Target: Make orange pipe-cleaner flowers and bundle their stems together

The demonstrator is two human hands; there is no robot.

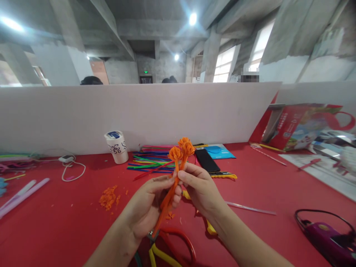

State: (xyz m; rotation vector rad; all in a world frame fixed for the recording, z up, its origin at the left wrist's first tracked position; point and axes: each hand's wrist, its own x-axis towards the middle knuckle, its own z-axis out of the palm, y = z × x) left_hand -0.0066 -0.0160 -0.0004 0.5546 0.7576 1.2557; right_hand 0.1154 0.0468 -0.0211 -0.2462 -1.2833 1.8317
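1. Hands: left hand (148, 202) pinched around the stems of the orange flowers (181, 150); right hand (204, 185) thumb and fingers closed on the stems just under the heads. Neither is spread.
2. Flowers: held up over the red table (75, 230), heads side by side and touching, right one slightly higher; stem tails slant down toward the lower left.
3. Doing it well, my take: pinch below the heads so the petals don't get crushed; keep stems parallel, one hand anchoring while the other adjusts.
4. Tails hang near the pliers (162, 255); I'd keep them off the handles.
5. Counts: two flower heads, one main pile of orange trimmings (108, 198), one tumbler (116, 148), one phone (207, 160), two pale lilac sticks (25, 198), one red handle loop (191, 244).
6. Coloured chenille stems (152, 159): overlapping, can't count.
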